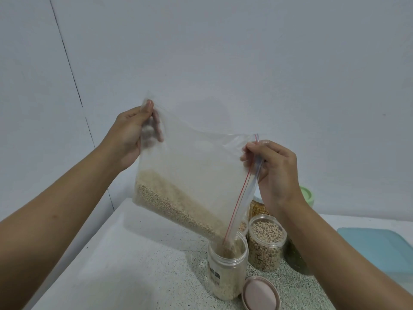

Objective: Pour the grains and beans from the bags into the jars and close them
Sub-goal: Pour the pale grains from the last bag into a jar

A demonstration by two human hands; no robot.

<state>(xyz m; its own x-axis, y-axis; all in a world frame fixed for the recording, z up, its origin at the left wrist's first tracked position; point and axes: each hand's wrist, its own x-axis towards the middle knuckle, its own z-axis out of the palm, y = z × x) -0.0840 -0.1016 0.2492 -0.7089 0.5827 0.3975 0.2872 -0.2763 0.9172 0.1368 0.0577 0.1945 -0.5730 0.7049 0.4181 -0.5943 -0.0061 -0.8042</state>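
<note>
Step in hand: the pour itself, mid-way, w/ the closing not yet begun.

Nearest me, the pink lid (260, 294) lies flat on the counter (134, 253), off its jar and just beside the base. Right behind it the open jar (225, 271) stands upright, pale grain in its lower part & room above. A thin run of grain drops into its mouth. The low corner of the bag (196, 175), where the red zip line ends, sits inside the rim.

The bag hangs tilted over the jar, btw both hands. The grain lies in a wedge along the low edge, sloping to the opening. A good share is not yet out.

My left hand (134, 135) grips the high closed corner: thumb (148, 106) pressed on the near side, other fingers curled behind, seen thru the plastic. My right hand (274, 173) pinches the zip strip near its upper end, thumb & forefinger tight on it, the rest curled below. So the grain sits below & btw the two grips, under no fingertip.

Next move, my guess: raise the left corner to feed the rest down, w/ the right pinch steady so the opening stays in the rim. Watch the level, b/c overflow is the risk. Then the pink lid goes on.

Further back: a bean jar (266, 242), no lid, just beside the open jar; a dark jar (297, 258) to its right; a yellow-filled jar (257, 209) partly hidden by my wrist. A green lid (307, 195) shows behind the wrist; can't tell what it sits on. A blue tray (375, 249) is at far right.
</note>
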